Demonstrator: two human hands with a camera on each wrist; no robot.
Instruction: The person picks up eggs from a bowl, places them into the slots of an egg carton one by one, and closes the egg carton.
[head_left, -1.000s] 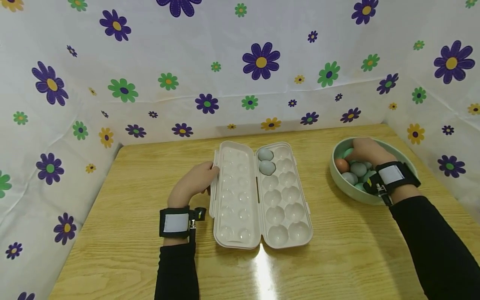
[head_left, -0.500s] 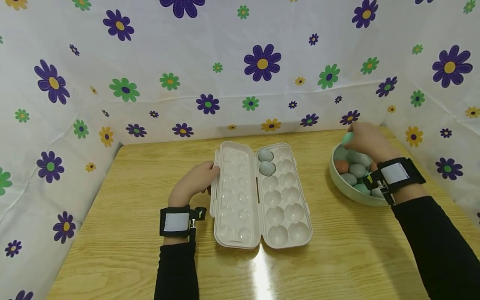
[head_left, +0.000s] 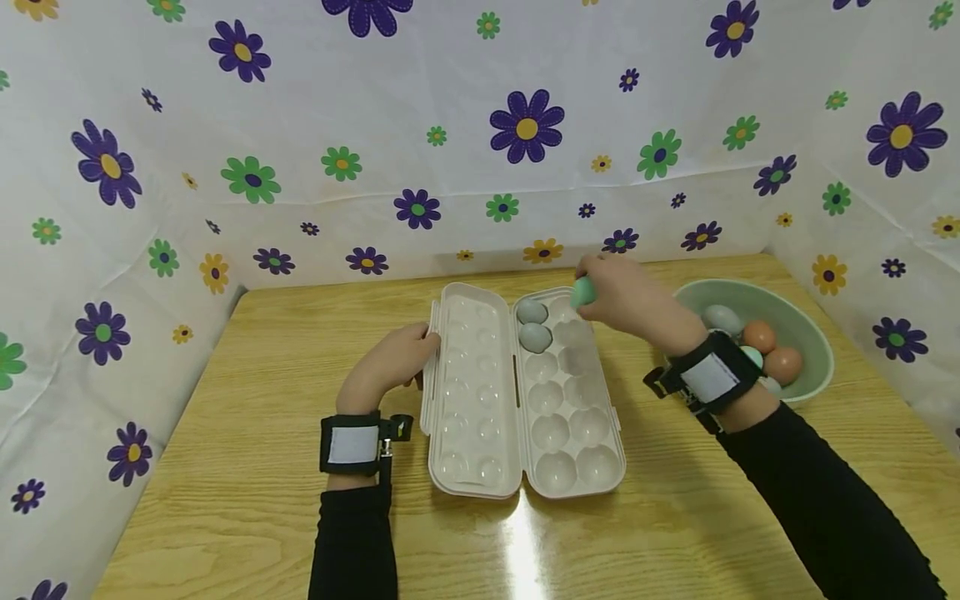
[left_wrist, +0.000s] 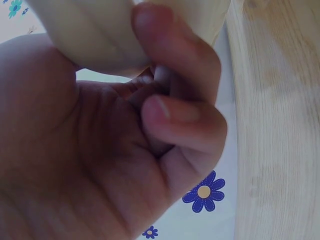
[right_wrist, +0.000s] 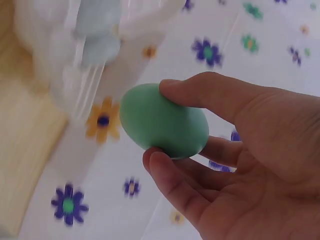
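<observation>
A white egg carton lies open on the table, lid on the left and egg cups on the right. Two pale grey-blue eggs fill the two far cups of its left row. My left hand grips the lid's left edge; in the left wrist view its fingers are curled at the pale plastic. My right hand pinches a green egg between thumb and fingertips, above the far right cups. The green bowl stands behind the right wrist, partly hidden, with grey, brown and green eggs in it.
The wooden table runs back to a flower-print cloth hanging behind and at both sides. The carton sits near mid-table, the bowl toward the far right corner.
My right hand has lifted the green egg out of the bowl and carried it left to above the carton's far right end. My left hand has stayed on the lid.
</observation>
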